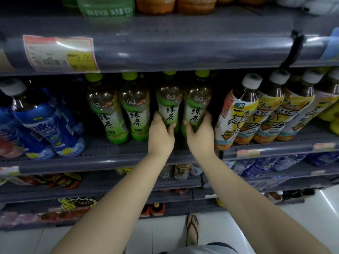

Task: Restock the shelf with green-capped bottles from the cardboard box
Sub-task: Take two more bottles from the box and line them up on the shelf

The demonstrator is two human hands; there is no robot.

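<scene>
Several green-capped green tea bottles stand on the grey middle shelf (102,151). My left hand (161,133) grips the lower part of one bottle (169,101), and my right hand (200,133) grips the bottle beside it (197,101). Both held bottles stand upright, side by side, their bases hidden behind my hands. Two more green tea bottles (121,110) stand just to the left of them, a little apart. The cardboard box is not in view.
Blue-labelled bottles (45,123) stand at the shelf's left, yellow-labelled white-capped bottles (256,114) lean at the right. An upper shelf edge with a price tag (60,54) hangs just above the caps. Lower shelves hold more drinks. My sandalled foot (192,230) is on the white floor.
</scene>
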